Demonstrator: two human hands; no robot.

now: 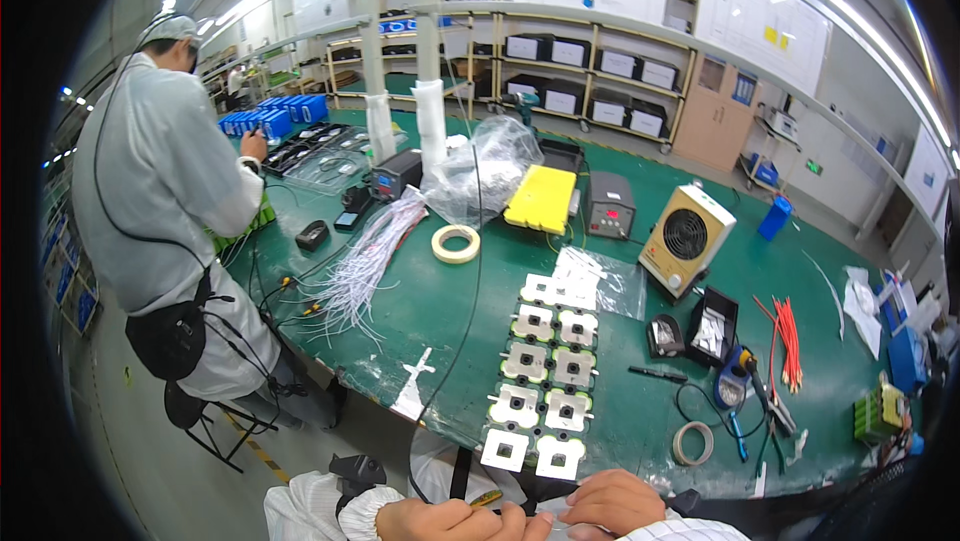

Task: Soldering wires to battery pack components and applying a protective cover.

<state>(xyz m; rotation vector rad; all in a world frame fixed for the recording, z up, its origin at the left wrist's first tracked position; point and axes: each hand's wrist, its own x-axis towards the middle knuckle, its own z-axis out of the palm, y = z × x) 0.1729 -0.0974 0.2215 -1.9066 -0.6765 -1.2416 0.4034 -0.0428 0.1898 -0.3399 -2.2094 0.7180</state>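
At left, a co-worker in a pale coat (170, 171) stands at the green tabletop (415, 326), one hand near a row of blue packs (270, 116). A bundle of white wires (370, 256) fans out beside a cream tape roll (456, 244). At the lower edge, the wearer's left hand (450, 519) curls inward, its fingertips close to the other hand's — whether they pinch anything cannot be told.

Just beyond lies the double row of square pieces (528, 364), flat at the tabletop's near edge, white-faced with dark centers. The facings look thin and easily creased, the bodies beneath probably stiff; a grip on the outer sides, with support along the length, would seem kindest, since whether the pieces are joined is unclear.

The right hand (612, 499), fingers bent, sits just below the row — its hold, too, hidden. Farther right stand a boxy fan (685, 238), a black tray (712, 326) and red wires (788, 341).
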